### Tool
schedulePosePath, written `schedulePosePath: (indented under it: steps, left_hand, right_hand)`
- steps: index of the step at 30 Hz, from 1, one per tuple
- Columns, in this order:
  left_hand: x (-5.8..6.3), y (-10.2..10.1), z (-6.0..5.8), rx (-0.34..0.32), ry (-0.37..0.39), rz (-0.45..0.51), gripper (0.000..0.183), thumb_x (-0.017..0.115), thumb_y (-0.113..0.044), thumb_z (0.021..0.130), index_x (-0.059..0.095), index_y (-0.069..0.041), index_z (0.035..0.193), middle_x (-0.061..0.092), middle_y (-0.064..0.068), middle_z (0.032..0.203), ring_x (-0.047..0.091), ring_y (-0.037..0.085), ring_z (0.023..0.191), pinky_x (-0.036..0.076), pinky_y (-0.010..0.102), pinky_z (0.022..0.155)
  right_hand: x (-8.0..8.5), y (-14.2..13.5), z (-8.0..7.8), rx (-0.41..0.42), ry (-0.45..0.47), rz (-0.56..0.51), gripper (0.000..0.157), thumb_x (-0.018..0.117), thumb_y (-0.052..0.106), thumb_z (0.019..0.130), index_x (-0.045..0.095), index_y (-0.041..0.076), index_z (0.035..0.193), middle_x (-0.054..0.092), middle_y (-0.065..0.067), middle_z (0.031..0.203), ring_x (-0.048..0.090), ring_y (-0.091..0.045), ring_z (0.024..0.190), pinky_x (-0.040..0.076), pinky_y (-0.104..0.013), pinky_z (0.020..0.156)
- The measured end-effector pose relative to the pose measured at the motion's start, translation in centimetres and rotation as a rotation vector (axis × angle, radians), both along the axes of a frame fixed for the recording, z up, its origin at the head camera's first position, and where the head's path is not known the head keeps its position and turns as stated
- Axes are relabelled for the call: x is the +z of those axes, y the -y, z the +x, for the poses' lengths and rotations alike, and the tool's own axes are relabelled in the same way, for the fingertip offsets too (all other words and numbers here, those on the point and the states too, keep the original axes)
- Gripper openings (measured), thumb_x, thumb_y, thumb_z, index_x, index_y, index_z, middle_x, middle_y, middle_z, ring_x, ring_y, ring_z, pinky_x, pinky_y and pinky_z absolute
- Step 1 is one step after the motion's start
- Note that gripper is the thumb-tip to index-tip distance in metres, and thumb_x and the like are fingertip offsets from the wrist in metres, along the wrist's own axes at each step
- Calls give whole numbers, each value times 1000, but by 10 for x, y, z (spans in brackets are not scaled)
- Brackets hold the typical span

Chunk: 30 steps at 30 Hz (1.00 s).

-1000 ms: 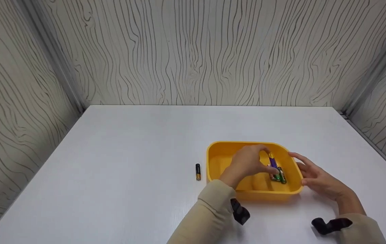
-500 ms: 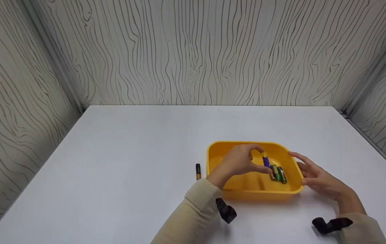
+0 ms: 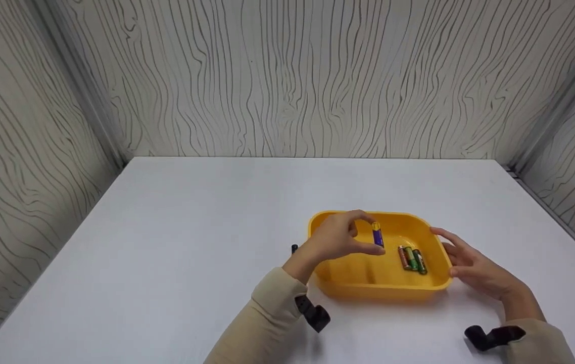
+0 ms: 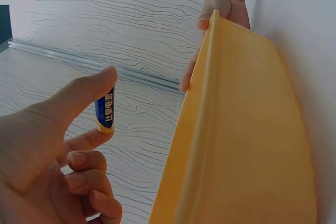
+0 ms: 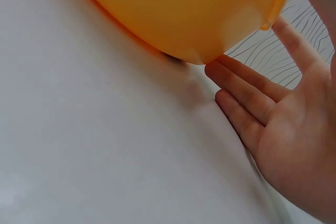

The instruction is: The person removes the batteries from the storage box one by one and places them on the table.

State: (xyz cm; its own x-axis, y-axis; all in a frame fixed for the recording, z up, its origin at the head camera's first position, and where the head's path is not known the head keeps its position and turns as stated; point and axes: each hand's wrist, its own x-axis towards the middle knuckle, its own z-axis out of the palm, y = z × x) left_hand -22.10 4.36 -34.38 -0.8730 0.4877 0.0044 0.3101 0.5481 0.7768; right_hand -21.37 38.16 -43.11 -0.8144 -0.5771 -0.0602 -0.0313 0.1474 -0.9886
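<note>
Between thumb and index finger, my left hand [image 3: 335, 236] pinches a purple-and-yellow battery [image 3: 378, 237] by its two ends, over the yellow bin [image 3: 383, 291]. In the left wrist view this battery [image 4: 105, 109] shows a blue label with white print, and the other fingers curl loosely. My right hand [image 3: 482, 269] touches the bin's right end with extended fingers; in the right wrist view the fingertips meet the bin's wall [image 5: 194, 14]. Three batteries lie side by side at the bin's right: a red one [image 3: 403, 258], a green one [image 3: 411, 258] and a dark green one [image 3: 420, 262].
On the white table [image 3: 166, 253], left of the bin, a black battery [image 3: 294, 248] is mostly hidden behind my left wrist. Wood-grain panels [image 3: 287, 76] enclose the table at the back and sides. Each wrist wears a black camera mount [image 3: 313, 313].
My left hand has moved left with the purple-and-yellow battery, away from the three in the bin, and now partly covers the black battery. The right hand and bin have stayed put.
</note>
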Motion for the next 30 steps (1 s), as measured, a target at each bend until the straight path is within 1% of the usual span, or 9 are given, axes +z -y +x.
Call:
schedulePosePath:
  steps: [2, 6, 9, 13, 19, 23, 27, 28, 30]
  left_hand:
    - [-2, 8, -1, -7, -6, 15, 57, 82, -39, 75, 62, -20, 124, 40, -6, 76, 37, 7, 71, 29, 19, 60]
    - [-6, 21, -1, -13, -36, 17, 57, 82, -38, 75, 62, -17, 124, 41, -4, 77, 37, 7, 71, 28, 18, 61]
    - [-6, 29, 1, 0, -26, 29, 55, 82, -38, 74, 63, -18, 122, 43, -3, 80, 38, 7, 74, 30, 18, 61]
    - [-7, 38, 2, 8, -10, 52, 54, 82, -36, 74, 63, -19, 122, 40, -5, 76, 38, 8, 71, 29, 20, 59]
    - [-10, 49, 3, 4, -8, 55, 54, 83, -34, 74, 63, -19, 121, 37, -5, 75, 35, 9, 65, 27, 22, 52]
    - [-12, 56, 4, -2, -10, 58, 54, 83, -34, 74, 63, -18, 122, 36, -5, 74, 34, 10, 63, 26, 22, 48]
    - [-13, 64, 4, -6, -20, 69, 54, 82, -33, 75, 62, -17, 123, 36, -4, 73, 33, 10, 62, 26, 22, 49]
    - [-13, 66, 4, -3, -15, 73, 54, 82, -32, 75, 62, -17, 123, 35, -4, 73, 33, 10, 61, 28, 22, 48]
    - [-15, 71, 3, -4, -20, 76, 55, 82, -31, 75, 62, -15, 123, 35, -4, 73, 34, 11, 62, 28, 21, 50]
  right_hand:
    - [0, 0, 0, 9, -4, -19, 77, 57, 14, 96, 9, 28, 154, 43, 26, 142, 49, 5, 128, 42, -13, 101]
    - [-1, 0, 0, 15, -3, -32, 78, 58, 12, 95, 8, 26, 155, 42, 24, 143, 48, 5, 128, 40, -12, 102]
    - [-2, -1, 0, 6, 4, -22, 78, 58, 14, 95, 9, 27, 154, 43, 24, 143, 48, 5, 128, 41, -12, 102]
    - [-3, -1, -1, 5, 5, -21, 78, 58, 16, 95, 9, 28, 154, 43, 25, 143, 48, 5, 128, 41, -13, 102]
    - [-3, -2, -1, 13, -2, -40, 77, 59, 16, 95, 10, 27, 154, 42, 25, 143, 48, 5, 129, 40, -13, 102]
    - [-3, -2, 0, 1, -3, -25, 78, 60, 17, 95, 10, 27, 154, 42, 26, 143, 48, 5, 128, 41, -13, 102]
    - [-2, -1, 0, -15, -2, -5, 79, 60, 19, 95, 9, 27, 154, 42, 26, 143, 48, 5, 128, 41, -13, 101]
    - [-2, -1, 1, -14, -2, -5, 80, 60, 19, 95, 9, 27, 154, 42, 26, 143, 49, 5, 128, 41, -13, 101]
    - [-3, -1, 1, -1, -2, -18, 79, 59, 17, 95, 8, 27, 155, 42, 25, 143, 49, 4, 129, 41, -13, 101]
